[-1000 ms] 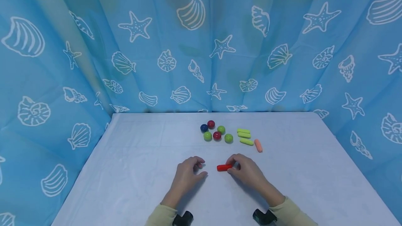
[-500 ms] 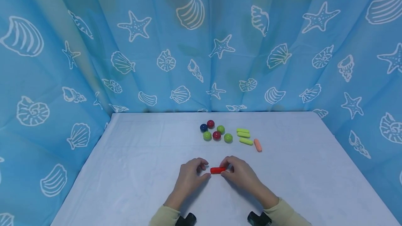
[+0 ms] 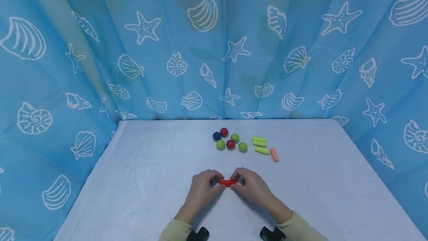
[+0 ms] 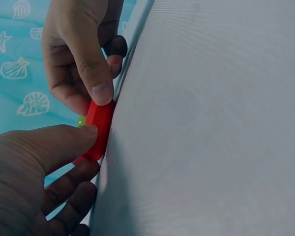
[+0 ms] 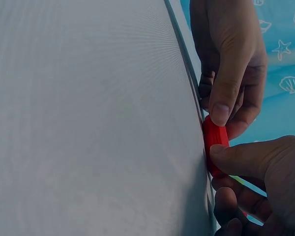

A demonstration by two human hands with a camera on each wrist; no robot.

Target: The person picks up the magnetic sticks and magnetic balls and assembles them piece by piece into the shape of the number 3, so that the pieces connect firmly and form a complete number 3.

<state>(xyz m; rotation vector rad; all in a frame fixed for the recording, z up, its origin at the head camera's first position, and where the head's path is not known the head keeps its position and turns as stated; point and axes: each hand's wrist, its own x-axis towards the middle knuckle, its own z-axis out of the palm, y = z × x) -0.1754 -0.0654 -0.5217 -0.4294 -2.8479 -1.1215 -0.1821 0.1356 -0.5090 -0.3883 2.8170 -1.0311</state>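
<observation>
A short red stick (image 3: 227, 183), perhaps modelling clay, lies crosswise between both hands at the front middle of the table. My left hand (image 3: 200, 189) pinches its left end between thumb and fingers. Its right end is pinched by my right hand (image 3: 255, 190) in the same way. The left wrist view shows the red stick (image 4: 104, 118) under both thumbs, its faces looking flat and ridged. In the right wrist view, both thumbs also press on the red stick (image 5: 216, 140). Fingertips partly hide the ends.
Beyond the hands lie several shiny balls, including a dark blue ball (image 3: 217, 136), a dark red ball (image 3: 230, 144) and a green ball (image 3: 243, 147). To their right are 3 light green sticks (image 3: 262, 151) and an orange stick (image 3: 274, 155). A blue shell-patterned curtain (image 3: 207, 47) borders the white table (image 3: 133, 181).
My right hand has brought the red stick leftward and slightly nearer. My left hand, apart from it a second ago, has come to pinch its left end. The balls and other sticks stay put.
</observation>
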